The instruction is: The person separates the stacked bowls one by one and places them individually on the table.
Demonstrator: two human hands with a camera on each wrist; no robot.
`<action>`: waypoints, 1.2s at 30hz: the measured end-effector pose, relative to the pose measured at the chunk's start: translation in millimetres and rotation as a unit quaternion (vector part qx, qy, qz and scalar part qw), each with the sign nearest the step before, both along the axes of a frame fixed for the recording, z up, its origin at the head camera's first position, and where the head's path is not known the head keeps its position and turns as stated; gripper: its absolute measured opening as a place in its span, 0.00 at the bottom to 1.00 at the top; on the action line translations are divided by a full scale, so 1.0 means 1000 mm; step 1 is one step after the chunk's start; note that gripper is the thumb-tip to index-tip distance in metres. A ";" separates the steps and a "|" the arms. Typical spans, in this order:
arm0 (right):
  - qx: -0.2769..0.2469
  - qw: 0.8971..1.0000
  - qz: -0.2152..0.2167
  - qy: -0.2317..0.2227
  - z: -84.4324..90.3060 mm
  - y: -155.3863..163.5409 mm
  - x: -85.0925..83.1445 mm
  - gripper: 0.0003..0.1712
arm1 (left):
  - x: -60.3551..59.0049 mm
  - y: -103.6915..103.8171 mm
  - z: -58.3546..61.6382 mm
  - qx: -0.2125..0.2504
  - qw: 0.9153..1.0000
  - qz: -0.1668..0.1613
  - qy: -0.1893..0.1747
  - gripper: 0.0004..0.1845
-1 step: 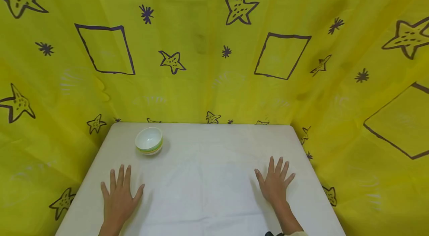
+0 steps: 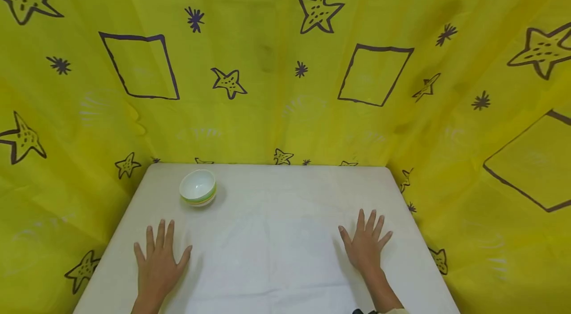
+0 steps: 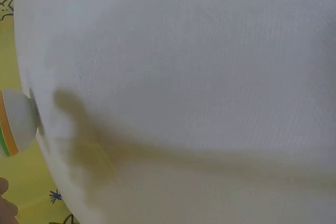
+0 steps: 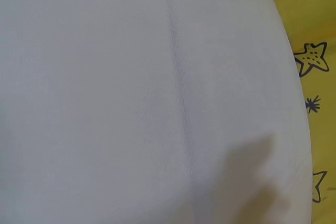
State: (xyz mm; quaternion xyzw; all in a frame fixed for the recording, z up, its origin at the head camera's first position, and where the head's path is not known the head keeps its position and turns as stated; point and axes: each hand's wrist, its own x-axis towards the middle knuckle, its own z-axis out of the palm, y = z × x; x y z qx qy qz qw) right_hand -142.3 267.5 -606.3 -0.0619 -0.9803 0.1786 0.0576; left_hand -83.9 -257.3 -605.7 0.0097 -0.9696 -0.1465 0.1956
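Left hand point(image 2: 156, 267): palm down, fingers straight and spread, holding nothing, over the left part of the table point(image 2: 267, 235). Stacked bowls point(image 2: 198, 191): upright near the table's far left corner, just beyond the left hand and apart from it. White shows inside the topmost piece; green and yellow-orange bands show on the outside of the stack. The exact count cannot be read from these views. Right hand point(image 2: 366, 249): fingers straight and spread, holding nothing, over the right part of the table, well apart from the stack. Contact between either hand and the table surface cannot be confirmed. Yellow backdrop point(image 2: 276, 121): stands behind the table and along both sides.

Step in hand, as judged: ready position, with no contact made on the bowls. Any move on the stack would likely call for the left hand, being nearer, to extend forward and slightly right, then take the rim without tipping the nested pieces.
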 end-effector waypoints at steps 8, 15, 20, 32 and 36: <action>-0.011 1.000 -0.004 0.016 -0.005 -0.002 -0.001 0.54 | -0.001 0.003 -0.004 0.002 1.000 0.001 0.003 0.45; -0.029 0.999 0.003 0.030 -0.004 -0.008 -0.006 0.56 | -0.005 0.004 -0.008 0.010 1.000 0.012 -0.004 0.46; -0.035 0.998 0.015 0.045 -0.003 -0.020 -0.013 0.57 | -0.009 0.003 -0.010 0.038 0.999 0.019 -0.016 0.48; -0.090 0.991 0.060 0.074 0.003 -0.050 -0.030 0.60 | -0.016 0.009 -0.006 0.102 0.995 0.015 -0.014 0.50; -0.111 0.989 0.075 0.069 -0.001 -0.058 -0.035 0.62 | -0.019 0.012 -0.005 0.118 0.992 0.025 -0.030 0.52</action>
